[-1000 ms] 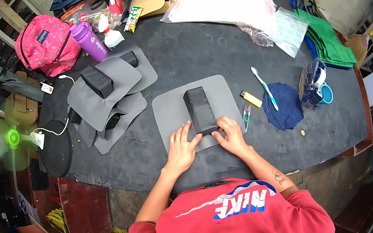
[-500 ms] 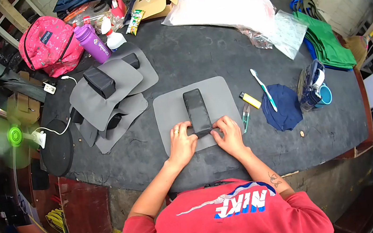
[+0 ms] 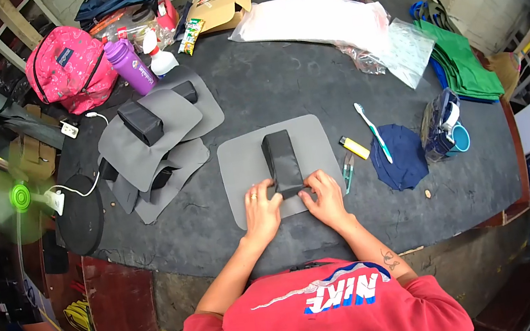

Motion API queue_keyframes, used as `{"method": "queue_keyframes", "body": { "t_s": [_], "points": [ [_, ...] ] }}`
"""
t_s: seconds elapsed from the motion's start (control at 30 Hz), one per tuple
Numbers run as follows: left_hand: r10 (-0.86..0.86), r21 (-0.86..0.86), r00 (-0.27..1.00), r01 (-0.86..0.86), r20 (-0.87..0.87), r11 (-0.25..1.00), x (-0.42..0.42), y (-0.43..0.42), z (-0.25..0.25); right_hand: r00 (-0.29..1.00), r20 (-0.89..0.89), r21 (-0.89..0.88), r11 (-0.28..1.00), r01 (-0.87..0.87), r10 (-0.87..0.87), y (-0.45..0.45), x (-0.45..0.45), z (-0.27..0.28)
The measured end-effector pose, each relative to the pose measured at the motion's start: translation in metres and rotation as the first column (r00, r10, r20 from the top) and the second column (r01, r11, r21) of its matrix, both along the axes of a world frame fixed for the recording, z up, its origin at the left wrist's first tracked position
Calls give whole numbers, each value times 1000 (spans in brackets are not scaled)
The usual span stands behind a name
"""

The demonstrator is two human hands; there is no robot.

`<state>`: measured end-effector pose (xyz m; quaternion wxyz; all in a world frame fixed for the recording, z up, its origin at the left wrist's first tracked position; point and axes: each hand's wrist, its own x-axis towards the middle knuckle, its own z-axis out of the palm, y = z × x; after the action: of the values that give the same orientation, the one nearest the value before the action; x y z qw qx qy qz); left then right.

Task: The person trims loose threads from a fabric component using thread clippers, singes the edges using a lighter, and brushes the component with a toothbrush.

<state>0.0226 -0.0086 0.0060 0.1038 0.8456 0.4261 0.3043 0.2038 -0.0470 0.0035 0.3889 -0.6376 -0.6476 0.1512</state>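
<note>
A grey flat panel [image 3: 320, 151] with rounded corners lies on the dark table in front of me. On it rests a long black box-like piece [image 3: 284, 161], its near end towards me. My left hand [image 3: 263, 212] is at the near left corner of the black piece, fingers bent against it. At the near right corner, my right hand [image 3: 325, 199] has its fingers and thumb bent around the edge. Both hands pinch the black piece's near end between them. The fingertips' undersides are hidden.
More grey panels with black pieces [image 3: 158, 126] are piled at the left, near a purple bottle [image 3: 131, 68]. To the right are small scissors [image 3: 349, 172], a yellow lighter [image 3: 354, 147], a toothbrush [image 3: 373, 131], dark blue cloth [image 3: 401, 163] and a blue cup [image 3: 459, 138].
The camera view has shifted slightly. Both hands stay at the near end of the black piece, with their fingers slightly repositioned along its corners.
</note>
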Motion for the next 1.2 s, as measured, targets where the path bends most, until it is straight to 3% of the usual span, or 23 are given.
{"method": "queue_keyframes", "body": {
  "t_s": [0.03,0.13,0.37,0.47,0.53,0.67,0.8,0.93,1.1,1.2],
  "points": [
    [-6,102,990,21,-139,995,1,1,0,1000,8,-2,1000,4,-4,-1,0,0],
    [-20,18,989,23,-147,1000,5,6,10,1000,18,-10,1000,16,-16,0,0,2],
    [-14,8,995,14,-95,1000,3,3,13,1000,21,-3,1000,21,-21,-2,-1,3],
    [5,115,1000,-6,13,993,3,-2,4,999,16,-3,999,37,-37,-2,-2,1],
    [58,4,990,-59,127,998,3,-3,1,999,12,-6,999,43,-43,0,-1,1],
    [16,115,999,-20,37,993,0,13,1,998,18,45,997,62,-63,6,0,-2],
    [-8,72,999,5,39,997,1,24,-4,996,72,121,992,40,-49,29,12,-10],
    [-118,5,972,119,205,993,-5,29,-6,999,18,45,999,26,-27,43,23,-7],
    [-75,-41,986,82,151,996,-2,25,-3,1000,-10,53,999,3,-2,43,23,-7],
    [-46,-151,977,79,209,985,1,27,-2,1000,-1,79,997,-3,3,42,24,-7]
  ]
}}
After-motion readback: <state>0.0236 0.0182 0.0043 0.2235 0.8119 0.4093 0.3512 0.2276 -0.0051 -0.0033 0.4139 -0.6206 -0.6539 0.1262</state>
